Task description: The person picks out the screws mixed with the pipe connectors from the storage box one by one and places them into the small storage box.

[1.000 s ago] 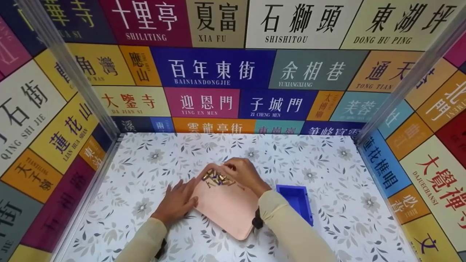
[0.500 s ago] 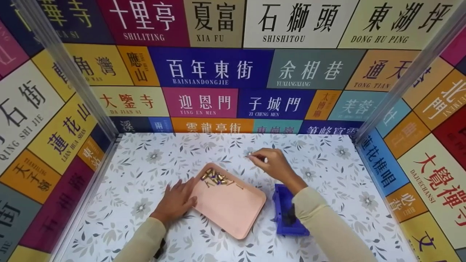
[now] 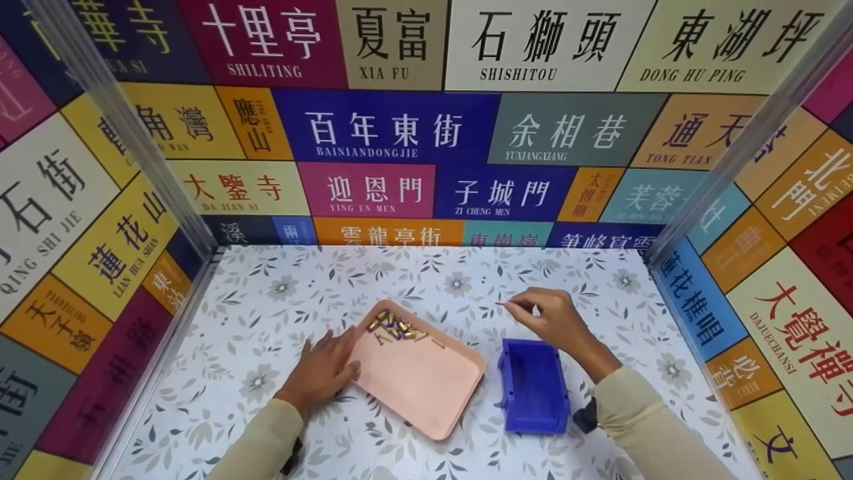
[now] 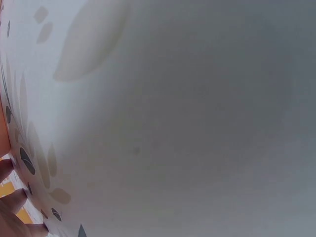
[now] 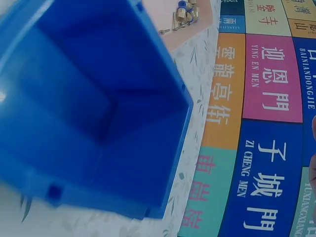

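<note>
My right hand point(image 3: 550, 317) is raised past the far end of a blue plastic bin point(image 3: 535, 425), pinching a small thin screw point(image 3: 501, 304) between thumb and fingertips. My left hand point(image 3: 320, 370) lies on the table with its fingers against the left edge of a pink tray point(image 3: 420, 383). Brass fittings point(image 3: 398, 325) with blue rings and several screws are heaped in the tray's far corner, and one screw point(image 3: 438, 345) lies apart. The right wrist view looks into the bin point(image 5: 59, 89), where nothing shows on the floor. Fingertips point(image 4: 15, 200) of the left hand appear in the left wrist view.
A white table point(image 3: 253, 307) with a leaf and flower print lies under everything. The bin stands just right of the tray, a small gap between them. Panels with Chinese place names point(image 3: 386, 127) enclose the table at the back and sides, joined by clear corner posts point(image 3: 726, 140).
My right hand has lifted away from the tray's far edge and moved right, carrying the screw over to the bin's far side. The left hand and tray have stayed in place.
</note>
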### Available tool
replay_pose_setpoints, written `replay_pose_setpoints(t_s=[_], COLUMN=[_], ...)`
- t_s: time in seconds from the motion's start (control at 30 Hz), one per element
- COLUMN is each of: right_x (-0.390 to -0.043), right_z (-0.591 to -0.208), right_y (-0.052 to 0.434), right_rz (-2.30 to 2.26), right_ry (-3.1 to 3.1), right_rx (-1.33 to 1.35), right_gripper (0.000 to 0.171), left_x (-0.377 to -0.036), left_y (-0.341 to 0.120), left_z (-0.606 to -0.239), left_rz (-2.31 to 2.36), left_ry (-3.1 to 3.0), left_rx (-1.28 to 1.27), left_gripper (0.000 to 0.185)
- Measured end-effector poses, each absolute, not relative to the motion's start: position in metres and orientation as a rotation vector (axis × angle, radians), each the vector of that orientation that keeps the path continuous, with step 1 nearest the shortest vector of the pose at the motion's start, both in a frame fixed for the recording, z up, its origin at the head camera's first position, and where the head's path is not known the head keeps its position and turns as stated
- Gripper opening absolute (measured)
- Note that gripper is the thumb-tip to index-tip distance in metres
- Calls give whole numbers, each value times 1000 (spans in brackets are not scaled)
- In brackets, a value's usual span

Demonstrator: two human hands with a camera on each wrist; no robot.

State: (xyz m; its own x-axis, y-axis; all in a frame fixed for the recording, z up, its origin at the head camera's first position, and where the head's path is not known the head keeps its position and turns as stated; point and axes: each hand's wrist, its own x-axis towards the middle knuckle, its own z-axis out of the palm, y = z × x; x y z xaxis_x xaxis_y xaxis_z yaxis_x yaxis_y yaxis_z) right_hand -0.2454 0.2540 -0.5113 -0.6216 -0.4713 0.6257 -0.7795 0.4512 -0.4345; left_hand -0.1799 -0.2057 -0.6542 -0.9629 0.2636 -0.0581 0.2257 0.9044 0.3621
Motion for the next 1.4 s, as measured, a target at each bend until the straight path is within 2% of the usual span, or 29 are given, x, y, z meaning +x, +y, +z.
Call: replay_pose_setpoints(t_s=[0.27, 1.4], right_x=[-231, -201], right_z=[-514, -540], right_y=[275, 311], right_rz=[987, 980], right_ry=[-2234, -2206], right_rx=[1055, 981], right_gripper=[23, 28], left_x=[-180, -178], left_y=[-205, -203], left_z=[-653, -651], left_rz=[539, 568], left_ry=[2965, 2955], left_rx=[374, 351], left_gripper=[75, 73])
